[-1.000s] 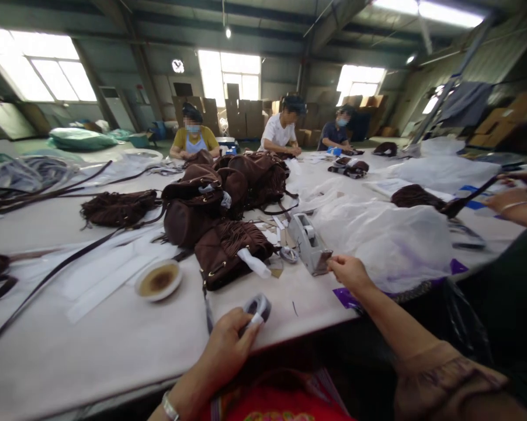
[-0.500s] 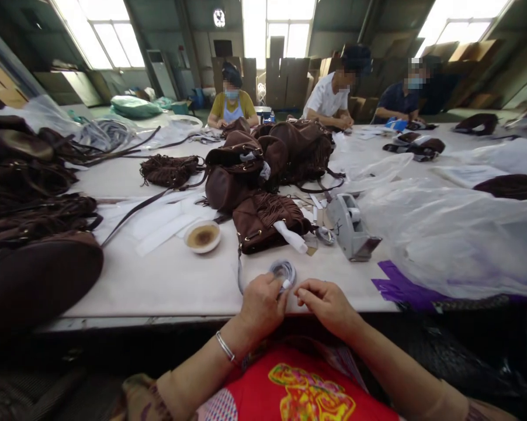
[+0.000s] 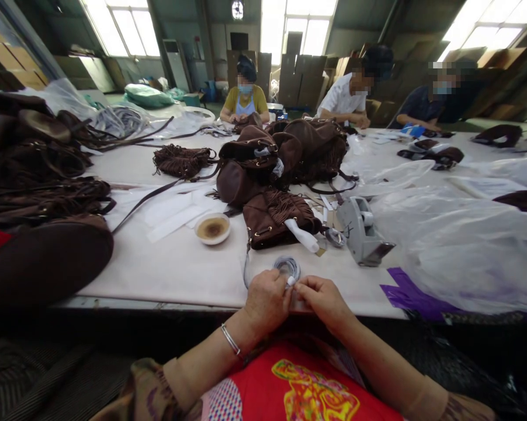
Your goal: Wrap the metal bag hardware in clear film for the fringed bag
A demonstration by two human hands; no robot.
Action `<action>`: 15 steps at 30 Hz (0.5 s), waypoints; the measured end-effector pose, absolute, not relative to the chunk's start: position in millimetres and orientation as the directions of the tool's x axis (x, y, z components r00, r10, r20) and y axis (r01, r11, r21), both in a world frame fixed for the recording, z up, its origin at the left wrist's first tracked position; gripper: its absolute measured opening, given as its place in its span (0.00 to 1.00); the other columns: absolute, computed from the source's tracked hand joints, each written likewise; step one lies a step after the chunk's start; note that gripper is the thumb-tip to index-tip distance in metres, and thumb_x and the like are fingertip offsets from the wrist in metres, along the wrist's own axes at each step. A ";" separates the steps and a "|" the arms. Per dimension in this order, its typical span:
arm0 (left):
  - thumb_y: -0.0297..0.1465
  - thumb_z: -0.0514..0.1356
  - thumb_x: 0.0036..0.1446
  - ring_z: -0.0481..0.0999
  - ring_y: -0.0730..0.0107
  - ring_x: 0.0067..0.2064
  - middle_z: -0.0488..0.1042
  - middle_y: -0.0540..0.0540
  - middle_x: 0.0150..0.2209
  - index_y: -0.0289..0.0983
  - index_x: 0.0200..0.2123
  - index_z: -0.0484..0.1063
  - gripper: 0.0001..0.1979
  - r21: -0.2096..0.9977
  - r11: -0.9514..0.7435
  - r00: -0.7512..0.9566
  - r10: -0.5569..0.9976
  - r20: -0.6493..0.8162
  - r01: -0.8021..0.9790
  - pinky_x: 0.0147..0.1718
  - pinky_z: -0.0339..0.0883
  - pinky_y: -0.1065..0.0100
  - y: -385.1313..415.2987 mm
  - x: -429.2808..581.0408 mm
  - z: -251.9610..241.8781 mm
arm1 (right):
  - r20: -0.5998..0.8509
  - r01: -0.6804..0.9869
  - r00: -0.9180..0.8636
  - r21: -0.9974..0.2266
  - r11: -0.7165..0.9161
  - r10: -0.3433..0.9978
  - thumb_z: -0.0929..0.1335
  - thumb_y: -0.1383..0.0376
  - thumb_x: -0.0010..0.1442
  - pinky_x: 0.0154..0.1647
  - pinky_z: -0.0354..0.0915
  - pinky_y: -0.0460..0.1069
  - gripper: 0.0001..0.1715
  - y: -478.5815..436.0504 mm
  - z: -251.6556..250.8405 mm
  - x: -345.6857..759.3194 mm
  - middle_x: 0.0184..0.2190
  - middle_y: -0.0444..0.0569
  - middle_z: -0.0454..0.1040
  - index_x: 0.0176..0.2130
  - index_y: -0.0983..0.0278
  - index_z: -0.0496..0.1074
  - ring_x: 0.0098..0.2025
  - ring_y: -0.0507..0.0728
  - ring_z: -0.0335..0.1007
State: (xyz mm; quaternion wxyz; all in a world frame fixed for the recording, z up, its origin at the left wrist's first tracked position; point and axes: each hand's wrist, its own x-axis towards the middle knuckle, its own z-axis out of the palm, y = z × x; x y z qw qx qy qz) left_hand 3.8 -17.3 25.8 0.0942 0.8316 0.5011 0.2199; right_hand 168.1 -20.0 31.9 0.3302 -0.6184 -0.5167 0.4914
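Near the table's front edge, my left hand [image 3: 269, 299] grips a grey-white coil [image 3: 286, 267], which looks like a rolled-up strap in thin wrapping. A small white piece [image 3: 290, 281] shows at the coil's near side, by my left fingertips. My right hand [image 3: 325, 297] is closed in a pinch right at that spot; what its fingertips hold is too small to make out. Just beyond the coil lies a dark brown fringed bag [image 3: 278, 219] with a white paper roll [image 3: 302, 235] poking out. Its thin strap [image 3: 247, 263] runs down towards my left hand.
A shallow white dish [image 3: 226, 229] with brownish contents stands left of the bag. A grey tape dispenser [image 3: 360, 234] is to its right, beside plastic sheeting [image 3: 456, 245] and purple tape [image 3: 416, 292]. Brown bags [image 3: 305, 146] are heaped behind; more [image 3: 40, 193] lie left. Several people sit across the table.
My right hand has come in to the left, its fingertips now at the white piece by my left fingers. My left hand keeps its grip on the coil. The view has shifted slightly.
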 end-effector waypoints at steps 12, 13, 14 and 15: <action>0.30 0.54 0.63 0.69 0.60 0.35 0.71 0.44 0.32 0.37 0.32 0.70 0.08 0.264 -0.545 0.436 0.818 0.374 0.796 0.34 0.64 0.60 -18.0 3.0 18.0 | -0.270 0.416 0.039 -0.871 -0.261 0.962 0.68 0.48 0.50 0.23 0.50 0.47 0.22 -14.3 25.3 166.6 0.17 0.42 0.63 0.19 0.63 0.66 0.22 0.51 0.54; 0.30 0.54 0.64 0.68 0.59 0.35 0.71 0.44 0.32 0.37 0.32 0.70 0.08 0.243 -0.557 0.450 0.807 0.381 0.794 0.33 0.63 0.60 -17.9 2.8 17.6 | -0.271 0.429 0.040 -0.865 -0.262 0.962 0.67 0.48 0.50 0.23 0.50 0.47 0.22 -13.9 23.7 166.9 0.17 0.43 0.64 0.19 0.63 0.66 0.22 0.51 0.54; 0.29 0.54 0.64 0.68 0.59 0.34 0.71 0.44 0.32 0.37 0.32 0.70 0.08 0.222 -0.570 0.466 0.796 0.386 0.791 0.33 0.63 0.60 -17.8 2.8 17.5 | -0.272 0.444 0.040 -0.857 -0.262 0.961 0.67 0.48 0.50 0.23 0.51 0.47 0.23 -13.5 22.1 167.3 0.17 0.43 0.64 0.19 0.63 0.66 0.22 0.51 0.55; 0.28 0.54 0.63 0.68 0.59 0.34 0.70 0.44 0.32 0.37 0.32 0.70 0.07 0.200 -0.584 0.484 0.784 0.388 0.787 0.32 0.63 0.60 -17.5 2.8 17.7 | -0.271 0.460 0.043 -0.849 -0.260 0.962 0.67 0.48 0.50 0.22 0.51 0.47 0.23 -13.0 20.6 167.6 0.18 0.43 0.64 0.19 0.63 0.66 0.22 0.51 0.55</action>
